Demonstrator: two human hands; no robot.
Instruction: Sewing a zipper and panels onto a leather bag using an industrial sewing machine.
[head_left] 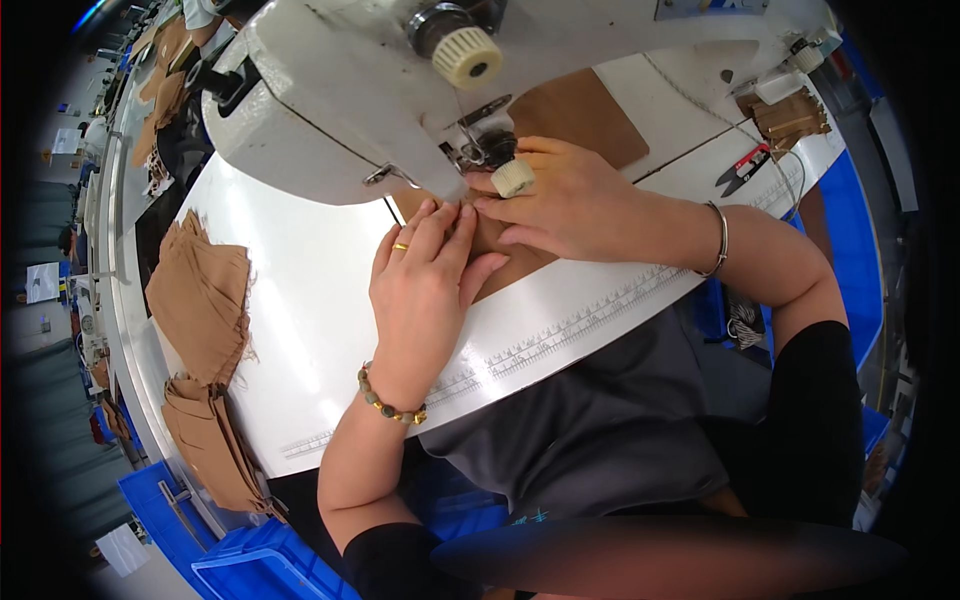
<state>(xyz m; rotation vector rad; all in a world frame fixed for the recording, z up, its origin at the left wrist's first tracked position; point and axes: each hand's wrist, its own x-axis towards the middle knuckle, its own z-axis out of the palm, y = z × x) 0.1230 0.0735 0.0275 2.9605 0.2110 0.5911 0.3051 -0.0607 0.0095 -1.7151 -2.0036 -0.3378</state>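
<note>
Brown fabric (518, 272) lies on the white table of a sewing machine (290, 130), under the needle area. My left hand (425, 280), with a ring and a beaded bracelet at the wrist, rests its outstretched fingers on the fabric just left of the presser area. My right hand (565, 205), wearing a metal bangle, lies open on the same fabric at the right, its fingers spread and partly hidden behind a cream knob (513, 178) beside the needle. The presser foot and the fabric edge beneath my fingertips are largely hidden.
Stacks of brown cut pieces (200, 300) lie at the left. Red-handled snips (744, 168), a cord and small brown pieces (790, 120) sit at the right. Blue bins (270, 565) stand below the table. A co-worker's arm (207, 18) shows at the top left.
</note>
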